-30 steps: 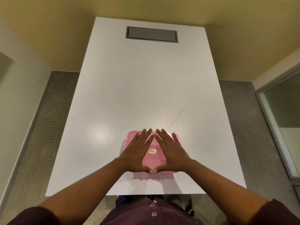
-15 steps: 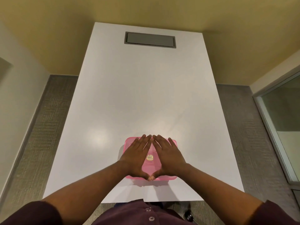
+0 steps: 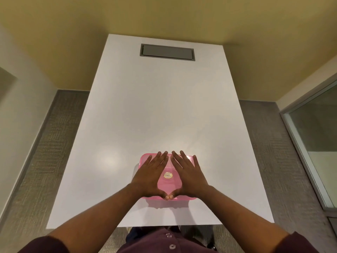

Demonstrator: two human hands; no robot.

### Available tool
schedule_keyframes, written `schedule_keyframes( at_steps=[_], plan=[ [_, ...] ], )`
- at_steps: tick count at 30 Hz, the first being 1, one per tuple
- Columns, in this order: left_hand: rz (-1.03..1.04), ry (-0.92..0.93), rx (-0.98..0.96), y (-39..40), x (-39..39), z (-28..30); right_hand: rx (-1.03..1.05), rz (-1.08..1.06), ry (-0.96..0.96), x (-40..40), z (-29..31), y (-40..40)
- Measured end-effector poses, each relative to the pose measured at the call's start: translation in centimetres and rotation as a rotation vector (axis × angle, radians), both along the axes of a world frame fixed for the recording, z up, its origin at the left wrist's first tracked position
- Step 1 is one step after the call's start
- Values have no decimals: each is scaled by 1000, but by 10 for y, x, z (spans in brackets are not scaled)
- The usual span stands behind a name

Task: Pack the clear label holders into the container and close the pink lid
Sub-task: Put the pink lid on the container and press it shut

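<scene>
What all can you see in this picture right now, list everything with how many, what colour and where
table: one, white, fills the middle of the view
hatch: one, grey, set into the table's far end
lid: one, pink, on the container at the table's near edge, under both hands
sticker: one, gold, middle of the lid, between the hands
floor: grey carpet, both sides of the table
wall: yellow, beyond the table
glass panel: one, far right
shirt: one, dark maroon, bottom edge
hands: two, flat on the lid, thumbs touching; left, right
</scene>
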State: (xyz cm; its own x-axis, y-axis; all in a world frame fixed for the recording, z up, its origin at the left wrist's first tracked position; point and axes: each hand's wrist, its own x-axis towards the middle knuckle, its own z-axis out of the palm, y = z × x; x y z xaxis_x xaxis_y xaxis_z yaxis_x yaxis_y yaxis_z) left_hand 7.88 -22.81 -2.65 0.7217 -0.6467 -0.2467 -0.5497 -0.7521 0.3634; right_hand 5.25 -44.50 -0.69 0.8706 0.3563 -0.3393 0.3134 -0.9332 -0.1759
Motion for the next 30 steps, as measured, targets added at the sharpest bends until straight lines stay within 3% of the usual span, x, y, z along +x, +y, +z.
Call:
schedule_keyframes(
  at_steps=[6,10,16,21,30],
  plan=[
    [148,-1,-83,19,-28,-2,178,-126,-122,-24,2,-7],
    [493,58,-230,33,-37,1,363,-534,-131,-35,1,-16],
    [1009,403,-440,32,-37,9,501,-989,128,-32,3,-16],
    [1106,591,-533,17,-31,18,596,-1133,204,-24,9,-3],
    [1139,559,-493,7,6,31,597,-1165,201,12,15,-5]
  ],
)
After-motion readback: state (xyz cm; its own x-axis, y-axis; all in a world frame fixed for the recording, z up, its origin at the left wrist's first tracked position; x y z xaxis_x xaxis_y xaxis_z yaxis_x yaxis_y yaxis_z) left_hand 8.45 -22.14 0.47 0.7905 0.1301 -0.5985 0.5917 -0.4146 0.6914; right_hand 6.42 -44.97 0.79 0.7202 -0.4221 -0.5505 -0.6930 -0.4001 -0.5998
